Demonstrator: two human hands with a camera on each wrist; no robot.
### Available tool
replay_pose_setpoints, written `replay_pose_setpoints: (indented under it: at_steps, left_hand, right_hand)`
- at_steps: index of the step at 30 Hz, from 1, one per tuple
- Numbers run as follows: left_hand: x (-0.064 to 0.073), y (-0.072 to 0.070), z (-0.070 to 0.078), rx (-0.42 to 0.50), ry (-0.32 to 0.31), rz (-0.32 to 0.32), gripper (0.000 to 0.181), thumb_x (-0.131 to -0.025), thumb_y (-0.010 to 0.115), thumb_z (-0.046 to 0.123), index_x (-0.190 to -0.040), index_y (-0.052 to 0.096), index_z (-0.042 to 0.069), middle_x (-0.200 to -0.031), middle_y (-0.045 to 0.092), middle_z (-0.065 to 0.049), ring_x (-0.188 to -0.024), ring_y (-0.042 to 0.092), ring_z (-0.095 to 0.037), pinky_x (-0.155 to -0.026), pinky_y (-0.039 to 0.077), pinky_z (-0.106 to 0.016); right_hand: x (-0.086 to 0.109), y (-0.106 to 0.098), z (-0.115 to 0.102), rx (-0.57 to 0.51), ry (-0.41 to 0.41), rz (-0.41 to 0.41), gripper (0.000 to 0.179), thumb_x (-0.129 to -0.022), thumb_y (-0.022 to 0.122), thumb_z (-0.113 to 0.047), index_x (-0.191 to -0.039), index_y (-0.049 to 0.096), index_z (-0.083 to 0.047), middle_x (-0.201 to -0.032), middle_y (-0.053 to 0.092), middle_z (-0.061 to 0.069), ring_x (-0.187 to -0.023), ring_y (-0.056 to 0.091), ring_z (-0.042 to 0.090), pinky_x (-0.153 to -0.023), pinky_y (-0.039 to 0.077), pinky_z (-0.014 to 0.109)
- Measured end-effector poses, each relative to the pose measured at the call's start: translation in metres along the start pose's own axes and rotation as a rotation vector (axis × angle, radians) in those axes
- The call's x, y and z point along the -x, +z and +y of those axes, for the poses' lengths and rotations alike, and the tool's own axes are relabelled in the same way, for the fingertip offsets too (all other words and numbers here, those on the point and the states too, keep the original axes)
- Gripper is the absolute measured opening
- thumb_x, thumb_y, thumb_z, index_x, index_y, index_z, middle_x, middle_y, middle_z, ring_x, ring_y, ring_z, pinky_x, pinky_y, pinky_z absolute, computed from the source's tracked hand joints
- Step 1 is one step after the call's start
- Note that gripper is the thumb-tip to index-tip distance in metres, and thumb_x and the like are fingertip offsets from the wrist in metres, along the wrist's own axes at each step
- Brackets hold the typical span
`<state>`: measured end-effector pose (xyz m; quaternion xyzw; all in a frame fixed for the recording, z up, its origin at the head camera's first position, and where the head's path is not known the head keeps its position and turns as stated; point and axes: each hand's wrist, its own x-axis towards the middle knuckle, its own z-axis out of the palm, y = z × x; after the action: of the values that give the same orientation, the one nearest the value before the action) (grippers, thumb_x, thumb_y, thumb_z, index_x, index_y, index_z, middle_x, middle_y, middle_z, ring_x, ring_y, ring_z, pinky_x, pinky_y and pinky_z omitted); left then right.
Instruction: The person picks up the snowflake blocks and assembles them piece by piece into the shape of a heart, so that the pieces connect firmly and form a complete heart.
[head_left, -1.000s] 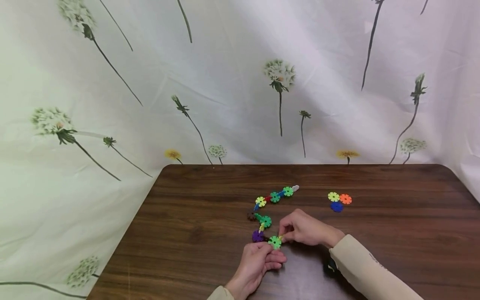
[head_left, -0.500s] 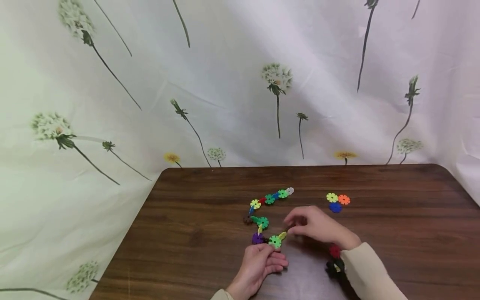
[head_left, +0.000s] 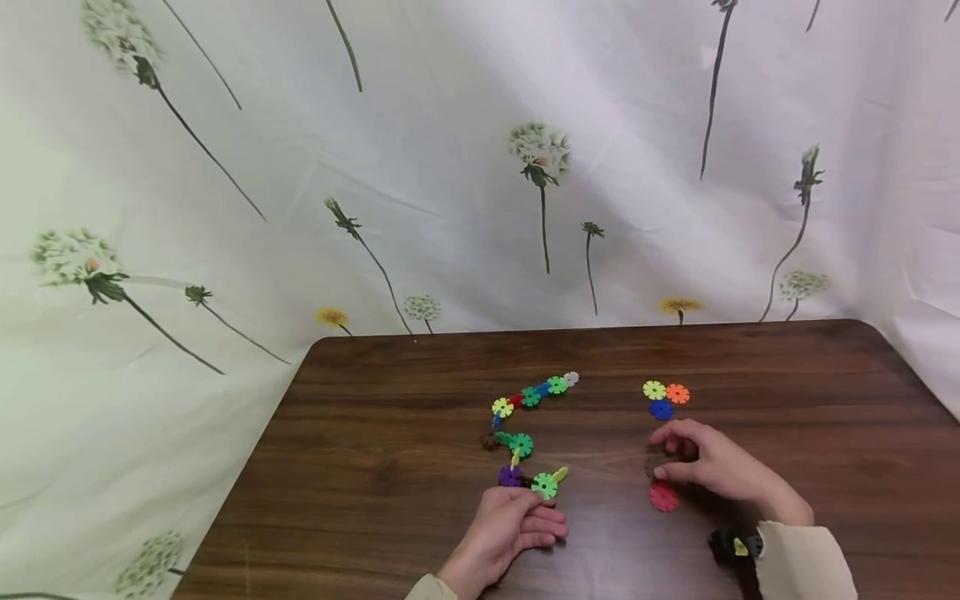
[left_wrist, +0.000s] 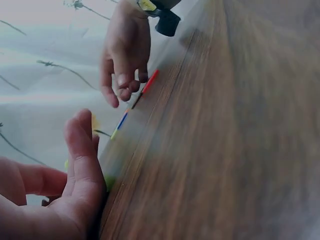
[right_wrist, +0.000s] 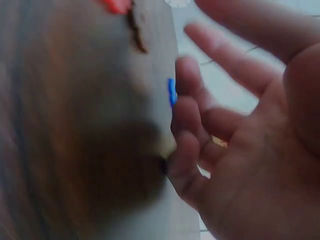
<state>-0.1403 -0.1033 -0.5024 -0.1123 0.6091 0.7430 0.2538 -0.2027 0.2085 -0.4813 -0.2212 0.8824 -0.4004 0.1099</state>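
Note:
In the head view, a winding chain of notched plastic discs lies on the table. My left hand point(head_left: 504, 533) pinches the light green notched disc point(head_left: 544, 487) at the chain's near end. A yellow disc point(head_left: 560, 474) sticks up from that disc's right side, and a purple disc point(head_left: 510, 476) is to its left. My right hand point(head_left: 723, 467), thumb and index finger apart, hovers at a dark brown disc point(head_left: 650, 471), partly hidden. Just in front of it lies a red disc point(head_left: 663, 497). The right wrist view shows the hand point(right_wrist: 240, 130) holding nothing, several fingers loosely bent.
Beyond my right hand lie three loose discs: yellow point(head_left: 654, 390), orange point(head_left: 678, 393) and blue point(head_left: 661, 409). The chain runs back to a white disc point(head_left: 572, 379). A flowered cloth point(head_left: 450, 167) hangs behind the dark wooden table point(head_left: 360, 417).
My right hand has let go of the yellow disc on the chain and moved right to the brown and red discs. My left hand keeps its hold on the light green disc.

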Motion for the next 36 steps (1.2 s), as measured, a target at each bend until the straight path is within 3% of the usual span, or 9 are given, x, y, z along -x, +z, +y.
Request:
replay_pose_setpoints:
  at_steps: [6,12,19,25,28,32,36]
  left_hand:
    - [0.0,-0.005,0.002,-0.033,-0.004,-0.027,0.026,-0.094,0.05,0.01,-0.105,0.063,-0.01,-0.084,0.074,-0.013,-0.071,0.072,-0.015,-0.061,0.057,-0.022]
    - [0.0,-0.014,0.008,-0.069,-0.016,-0.012,0.028,-0.094,0.049,0.01,-0.105,0.064,-0.011,-0.081,0.074,-0.012,-0.067,0.071,-0.014,-0.058,0.057,-0.021]
    - [-0.001,-0.018,0.01,-0.071,-0.018,-0.03,0.026,-0.094,0.051,0.011,-0.104,0.064,-0.01,-0.074,0.072,-0.007,-0.065,0.07,-0.012,-0.058,0.057,-0.022]
    - [0.0,-0.017,0.01,-0.07,-0.001,-0.043,0.024,-0.095,0.054,0.011,-0.104,0.063,-0.009,-0.072,0.07,-0.005,-0.064,0.07,-0.012,-0.059,0.057,-0.022]
    - [0.0,-0.017,0.01,-0.073,0.002,-0.045,0.023,-0.095,0.054,0.01,-0.104,0.063,-0.009,-0.072,0.071,-0.006,-0.064,0.07,-0.012,-0.06,0.058,-0.023]
    - [0.001,-0.017,0.011,-0.073,0.009,-0.05,0.022,-0.095,0.054,0.01,-0.104,0.062,-0.009,-0.072,0.07,-0.006,-0.064,0.07,-0.012,-0.06,0.058,-0.023]
    - [0.0,-0.017,0.01,-0.067,0.015,-0.055,0.023,-0.095,0.053,0.009,-0.104,0.062,-0.01,-0.072,0.07,-0.005,-0.064,0.07,-0.012,-0.06,0.058,-0.023]
  right_hand:
    - [-0.001,0.006,-0.003,0.081,0.092,0.012,0.036,-0.076,0.081,-0.029,-0.101,0.065,-0.009,-0.088,0.057,0.0,-0.076,0.047,0.008,-0.065,0.042,0.022]
    - [-0.002,0.006,-0.005,0.085,0.119,0.011,0.029,-0.074,0.083,-0.022,-0.09,0.063,-0.009,-0.084,0.057,0.0,-0.075,0.048,0.009,-0.063,0.041,0.022]
    - [-0.002,0.007,-0.005,0.058,0.075,0.011,0.024,-0.082,0.075,-0.017,-0.09,0.054,-0.011,-0.075,0.053,-0.003,-0.063,0.045,0.004,-0.056,0.037,0.021]
    - [-0.002,0.005,-0.006,0.037,0.077,0.037,0.017,-0.088,0.068,-0.015,-0.095,0.053,-0.011,-0.074,0.054,-0.004,-0.064,0.047,0.003,-0.06,0.037,0.021]
    - [-0.004,0.006,-0.005,-0.036,0.067,0.054,0.016,-0.09,0.066,-0.014,-0.102,0.057,-0.008,-0.076,0.056,-0.001,-0.065,0.049,0.004,-0.061,0.04,0.022]
    - [-0.007,0.008,-0.004,-0.21,0.072,0.091,0.025,-0.092,0.064,-0.014,-0.112,0.058,0.0,-0.082,0.062,0.009,-0.063,0.053,0.008,-0.056,0.048,0.026]
    - [-0.012,0.017,-0.008,-0.431,0.163,0.148,0.036,-0.093,0.064,-0.017,-0.12,0.055,0.003,-0.086,0.064,0.011,-0.062,0.055,0.013,-0.054,0.051,0.029]
